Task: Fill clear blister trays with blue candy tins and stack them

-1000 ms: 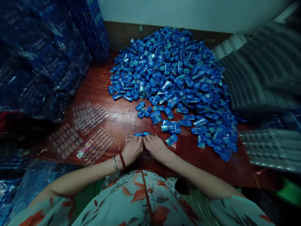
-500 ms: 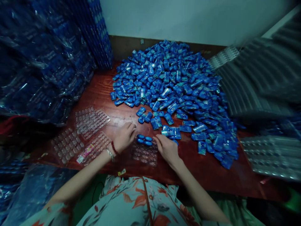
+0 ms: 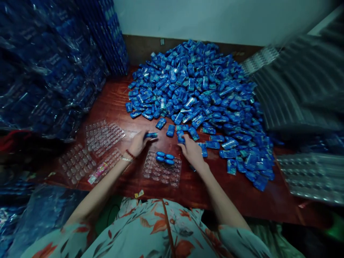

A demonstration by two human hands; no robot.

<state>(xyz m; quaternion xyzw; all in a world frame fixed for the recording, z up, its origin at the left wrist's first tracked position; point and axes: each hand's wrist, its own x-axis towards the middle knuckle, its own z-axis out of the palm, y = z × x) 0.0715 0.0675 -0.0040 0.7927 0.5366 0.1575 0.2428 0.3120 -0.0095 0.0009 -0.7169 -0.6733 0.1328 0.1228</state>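
Observation:
A small blue packet (image 3: 152, 135) is pinched between the fingertips of my left hand (image 3: 138, 144), above the red-brown table. My right hand (image 3: 191, 148) has its fingers closed on another blue packet (image 3: 180, 135) at the near edge of the loose ones. Between and just below my hands lies a clear plastic blister tray (image 3: 162, 176) with rows of oval hollows. Several shiny blue oval pieces (image 3: 165, 157) sit close together in its upper middle part. How firmly the right fingers grip their packet is partly hidden.
A large heap of blue packets (image 3: 188, 84) fills the table's back and right. More clear blister trays (image 3: 104, 138) lie at left, one under a pink-and-white strip (image 3: 99, 172). Wrapped blue stacks (image 3: 48, 71) rise at far left; stacked trays (image 3: 298, 86) stand at right.
Both hands have moved up and away from the blister tray, which now shows more fully. A blue packet has appeared in my left hand, and my right hand has reached another packet.

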